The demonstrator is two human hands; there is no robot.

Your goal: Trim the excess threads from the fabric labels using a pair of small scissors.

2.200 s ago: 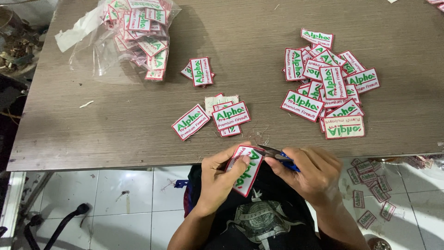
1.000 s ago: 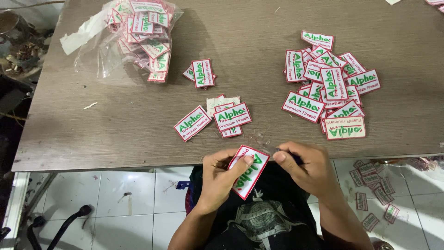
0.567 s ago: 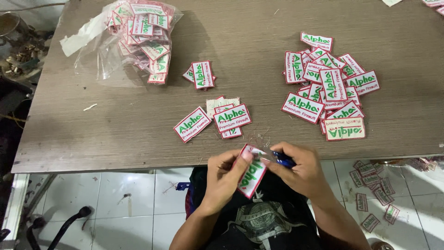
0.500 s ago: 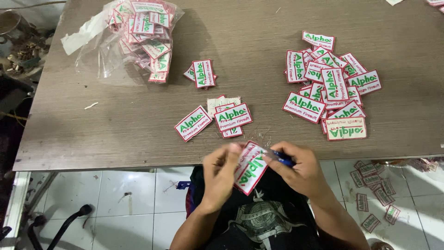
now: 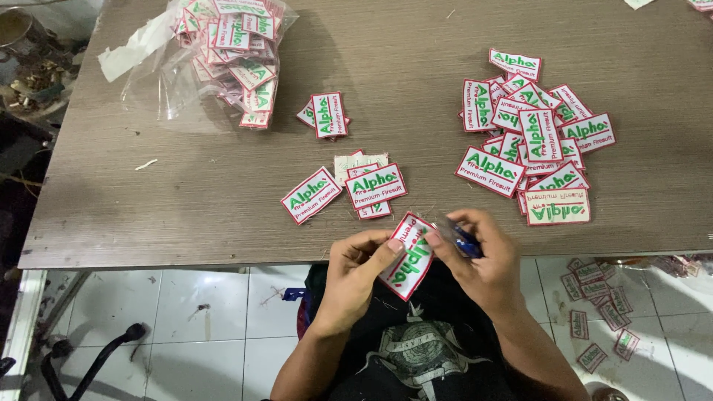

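Left hand (image 5: 355,269) pinched on a red-edged white patch (image 5: 408,256), tilted, just off the near edge of the wooden table (image 5: 186,200). Right hand (image 5: 479,256) closed around a small blue tool (image 5: 466,241), fingertips touching the patch's top. Beyond the patch, on the table: a few loose patches (image 5: 356,191); farther right, a heap of patches (image 5: 531,137); far left, a clear bag of patches (image 5: 226,52).

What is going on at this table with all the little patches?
A seated person holds one white rectangular cloth patch with red border and green lettering in the left hand, at the edge of the grey wooden table. The right hand grips a small blue tool against it. A big pile of patches lies to the right, a clear plastic bag of patches far left.
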